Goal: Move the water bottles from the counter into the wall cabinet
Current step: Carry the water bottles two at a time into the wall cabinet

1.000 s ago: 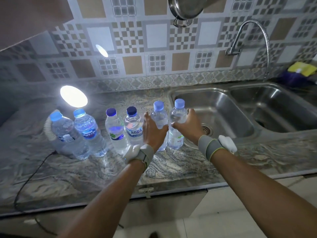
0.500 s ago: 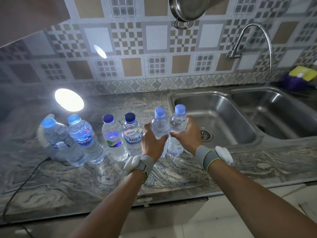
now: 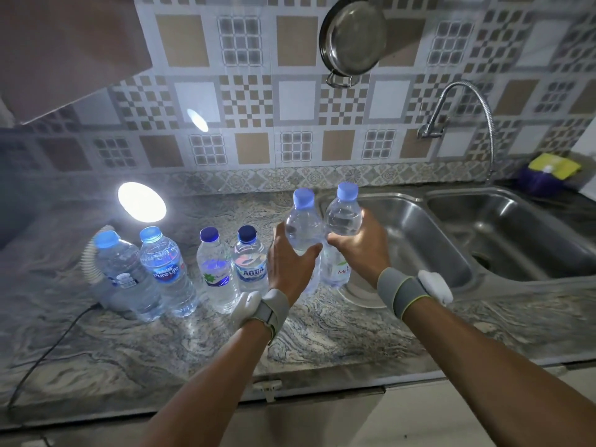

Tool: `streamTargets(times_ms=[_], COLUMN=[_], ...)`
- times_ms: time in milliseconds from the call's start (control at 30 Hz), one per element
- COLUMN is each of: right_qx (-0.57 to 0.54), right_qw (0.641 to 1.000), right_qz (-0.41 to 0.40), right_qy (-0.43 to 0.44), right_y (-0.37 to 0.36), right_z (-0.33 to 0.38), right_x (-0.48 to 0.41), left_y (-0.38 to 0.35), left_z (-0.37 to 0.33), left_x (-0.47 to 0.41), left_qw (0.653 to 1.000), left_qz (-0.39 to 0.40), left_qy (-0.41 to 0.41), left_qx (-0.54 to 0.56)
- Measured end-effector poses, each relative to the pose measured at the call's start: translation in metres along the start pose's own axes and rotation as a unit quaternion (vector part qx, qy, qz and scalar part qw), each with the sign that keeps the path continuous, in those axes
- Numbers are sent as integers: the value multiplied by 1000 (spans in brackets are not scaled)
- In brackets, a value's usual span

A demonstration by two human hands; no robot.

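Observation:
Several clear water bottles with blue caps stand in a row on the marbled counter [image 3: 322, 343]. My left hand [image 3: 292, 266] grips one light-capped bottle [image 3: 303, 224] around its middle. My right hand [image 3: 361, 250] grips the neighbouring bottle [image 3: 344, 217]. Both held bottles are upright and side by side, just left of the sink, lifted off the counter. Still standing to the left are an Aqua bottle [image 3: 250, 262], a dark-capped bottle [image 3: 214, 269], a Pure Life bottle [image 3: 164, 269] and a leftmost bottle [image 3: 124, 275]. The wall cabinet's underside [image 3: 64, 50] shows at the top left.
A double steel sink [image 3: 451, 240] lies right of the bottles with a curved tap [image 3: 464, 111] above it. A steel pan [image 3: 353, 37] hangs on the tiled wall. A bright lamp [image 3: 142, 201] with a cable [image 3: 45, 353] sits behind the left bottles. A yellow sponge [image 3: 553, 164] rests at far right.
Both hands have lifted their two bottles up off the counter, and the view has tilted upward. The other bottles have not moved.

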State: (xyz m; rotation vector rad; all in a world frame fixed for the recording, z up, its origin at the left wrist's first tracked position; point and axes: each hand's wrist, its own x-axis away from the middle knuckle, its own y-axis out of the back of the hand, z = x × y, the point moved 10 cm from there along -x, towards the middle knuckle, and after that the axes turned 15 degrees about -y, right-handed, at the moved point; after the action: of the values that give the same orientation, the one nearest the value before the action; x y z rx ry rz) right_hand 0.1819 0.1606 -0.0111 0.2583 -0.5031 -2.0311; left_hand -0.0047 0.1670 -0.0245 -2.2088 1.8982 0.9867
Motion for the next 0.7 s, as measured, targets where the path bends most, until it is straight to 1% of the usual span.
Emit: streamTargets(times_ms=[67, 233, 400, 633, 700], right_qx=[-5, -14, -22, -45, -42], right_qw=[1000, 998, 993, 977, 975], right_qz=[-4, -27, -47, -42, -37], right_qy=[9, 61, 108, 202, 213], right_y=[11, 48, 85, 128, 135], right_z=[14, 63, 115, 200, 222], right_x=[3, 22, 43, 78, 85], left_y=[8, 36, 72, 128, 142], left_z=[-18, -68, -114, -188, -210], left_x=[-7, -17, -28, -47, -54], left_qw=[1000, 996, 990, 981, 979], left_qz=[-10, -43, -77, -98, -95], left_qy=[-19, -59, -106, -162, -174], left_qx=[19, 57, 57, 46, 38])
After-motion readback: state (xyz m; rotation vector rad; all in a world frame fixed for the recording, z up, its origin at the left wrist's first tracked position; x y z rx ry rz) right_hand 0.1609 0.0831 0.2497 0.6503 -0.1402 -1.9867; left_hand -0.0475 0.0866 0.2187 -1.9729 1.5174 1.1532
